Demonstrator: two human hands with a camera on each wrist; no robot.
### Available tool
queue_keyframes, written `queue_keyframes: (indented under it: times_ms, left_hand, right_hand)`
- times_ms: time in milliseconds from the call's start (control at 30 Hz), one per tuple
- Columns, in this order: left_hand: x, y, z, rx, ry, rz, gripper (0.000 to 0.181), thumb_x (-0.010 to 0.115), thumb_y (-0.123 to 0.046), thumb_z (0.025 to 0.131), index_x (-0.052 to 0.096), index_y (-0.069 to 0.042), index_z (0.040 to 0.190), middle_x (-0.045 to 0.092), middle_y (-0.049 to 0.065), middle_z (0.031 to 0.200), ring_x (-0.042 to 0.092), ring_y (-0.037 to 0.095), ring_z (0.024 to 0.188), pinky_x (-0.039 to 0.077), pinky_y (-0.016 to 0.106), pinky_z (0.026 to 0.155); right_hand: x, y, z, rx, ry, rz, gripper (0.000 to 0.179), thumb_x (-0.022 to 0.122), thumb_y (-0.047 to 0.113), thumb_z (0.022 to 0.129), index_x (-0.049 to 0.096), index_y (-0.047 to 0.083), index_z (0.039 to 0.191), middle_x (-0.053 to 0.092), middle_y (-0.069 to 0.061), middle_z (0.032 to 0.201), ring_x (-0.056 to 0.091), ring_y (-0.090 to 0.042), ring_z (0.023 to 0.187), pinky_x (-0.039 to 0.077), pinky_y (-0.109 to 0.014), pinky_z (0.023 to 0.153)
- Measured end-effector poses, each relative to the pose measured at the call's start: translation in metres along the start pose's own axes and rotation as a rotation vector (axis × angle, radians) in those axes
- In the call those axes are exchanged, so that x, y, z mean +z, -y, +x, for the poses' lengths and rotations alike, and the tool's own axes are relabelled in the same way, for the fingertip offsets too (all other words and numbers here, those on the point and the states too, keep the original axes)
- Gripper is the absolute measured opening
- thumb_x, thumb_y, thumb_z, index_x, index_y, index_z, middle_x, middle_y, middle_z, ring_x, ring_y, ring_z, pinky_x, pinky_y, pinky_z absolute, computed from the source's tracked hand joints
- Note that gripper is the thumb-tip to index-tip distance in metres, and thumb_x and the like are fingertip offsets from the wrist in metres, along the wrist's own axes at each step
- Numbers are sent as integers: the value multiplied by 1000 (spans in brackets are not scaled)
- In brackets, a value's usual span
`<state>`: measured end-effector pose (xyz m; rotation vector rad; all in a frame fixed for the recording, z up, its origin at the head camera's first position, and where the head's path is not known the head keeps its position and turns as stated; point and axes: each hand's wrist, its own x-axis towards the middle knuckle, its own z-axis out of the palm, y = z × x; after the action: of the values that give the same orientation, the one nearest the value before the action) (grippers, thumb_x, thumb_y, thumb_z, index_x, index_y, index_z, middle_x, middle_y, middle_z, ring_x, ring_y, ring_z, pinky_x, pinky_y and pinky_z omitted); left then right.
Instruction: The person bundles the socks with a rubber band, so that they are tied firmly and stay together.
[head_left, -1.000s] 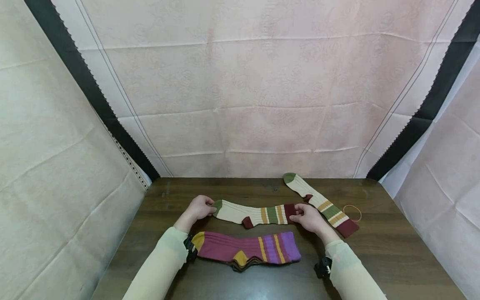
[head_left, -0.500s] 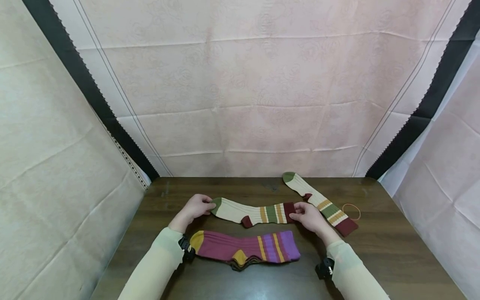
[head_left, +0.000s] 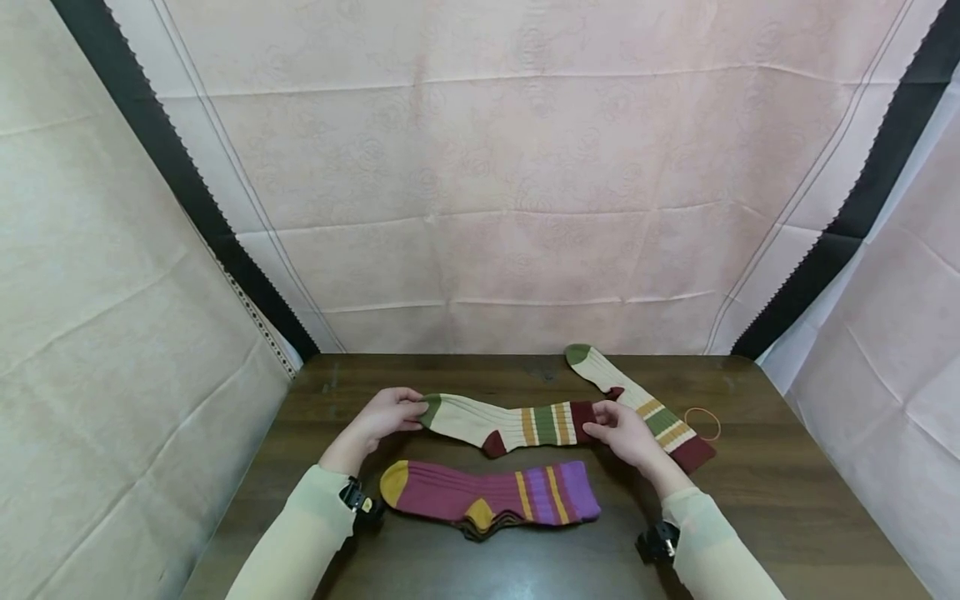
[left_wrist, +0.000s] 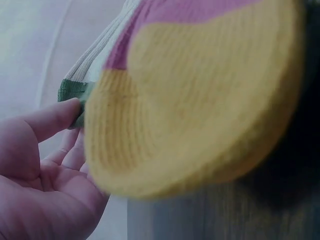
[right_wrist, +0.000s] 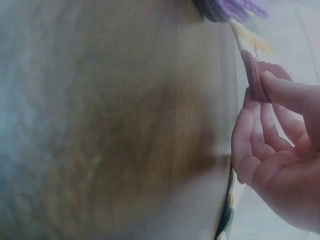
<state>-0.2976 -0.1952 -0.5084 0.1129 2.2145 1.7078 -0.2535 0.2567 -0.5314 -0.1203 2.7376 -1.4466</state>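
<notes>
Cream knit sock (head_left: pixel 472 422) at twelve o'clock from the purple socks (head_left: pixel 450 490): my left hand (head_left: pixel 390 414) seemingly pinches its toe (head_left: pixel 431 412), my right hand (head_left: pixel 624 433) its cuff (head_left: pixel 581 419); should be soft, light, best held there.

You are holding out your left arm (head_left: pixel 292 533) and right arm (head_left: pixel 723 546), both wearing long, pale cream-green fabric sleeves, and angling them toward each other. Your bare left hand (head_left: pixel 386 414) is pinching between thumb and fingers; your bare right hand (head_left: pixel 626 431) is pinching likewise, its lower fingers curling.
</notes>
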Motion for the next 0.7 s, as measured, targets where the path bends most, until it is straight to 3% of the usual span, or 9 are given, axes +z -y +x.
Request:
queue_keyframes:
  times_ms: [467, 700]
  left_hand:
    - [-13, -2, -21, 30, 26, -116, 31, 65, -12, 108, 60, 10, 130, 68, 19, 118, 73, 23, 99, 61, 41, 93]
    - [-15, -1, -30, 34, 63, -179, 44, 62, -12, 110, 50, 15, 142, 68, 17, 118, 72, 21, 98, 62, 37, 89]
  right_hand:
    - [-1, 9, -10, -5, 0, 159, 40, 75, 20, 103, 63, -4, 134, 67, -15, 119, 64, -22, 103, 58, -29, 81]
    - [-2, 19, -19, 2, -7, 227, 39, 75, 22, 103, 64, -2, 132, 67, -13, 114, 66, -19, 99, 59, -31, 80]
